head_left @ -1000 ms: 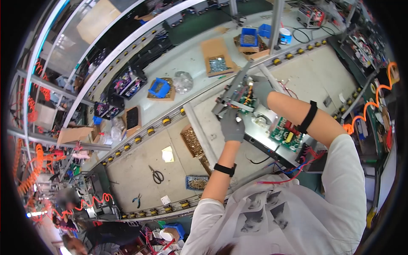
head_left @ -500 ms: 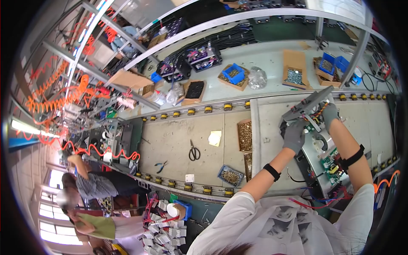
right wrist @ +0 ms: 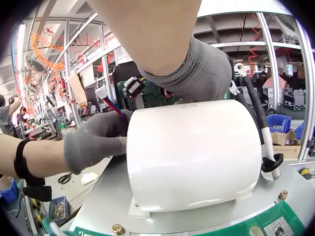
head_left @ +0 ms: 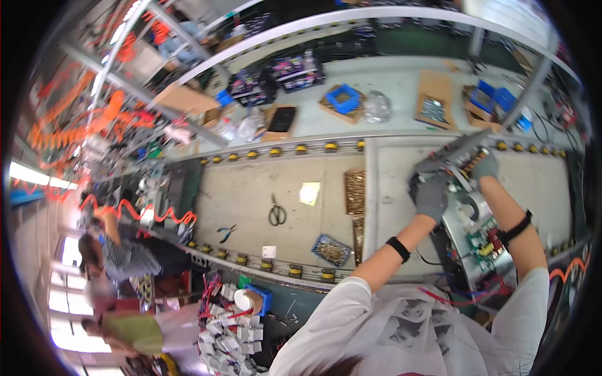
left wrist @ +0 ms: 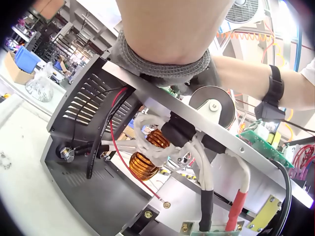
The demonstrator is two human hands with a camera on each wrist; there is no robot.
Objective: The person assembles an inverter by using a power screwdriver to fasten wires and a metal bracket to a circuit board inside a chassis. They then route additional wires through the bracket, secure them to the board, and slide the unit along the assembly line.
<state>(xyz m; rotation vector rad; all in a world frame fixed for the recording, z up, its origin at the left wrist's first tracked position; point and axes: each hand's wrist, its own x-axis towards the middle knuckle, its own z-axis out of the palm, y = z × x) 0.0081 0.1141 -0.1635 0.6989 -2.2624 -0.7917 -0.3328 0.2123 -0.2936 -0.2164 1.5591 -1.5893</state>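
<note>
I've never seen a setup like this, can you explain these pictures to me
There's no robot, just a person's gloved left hand and right hand. The wide round picture comes from a camera worn on the head, looking down; the other two come from cameras on each wrist. Both hands are at an opened metal unit with circuit boards; the left wrist view shows copper coils, the right wrist view a white cylinder. Scissors, pliers and yellow paper lie on the work surface. Their grip is hidden, so I can't tell what's held.
</note>
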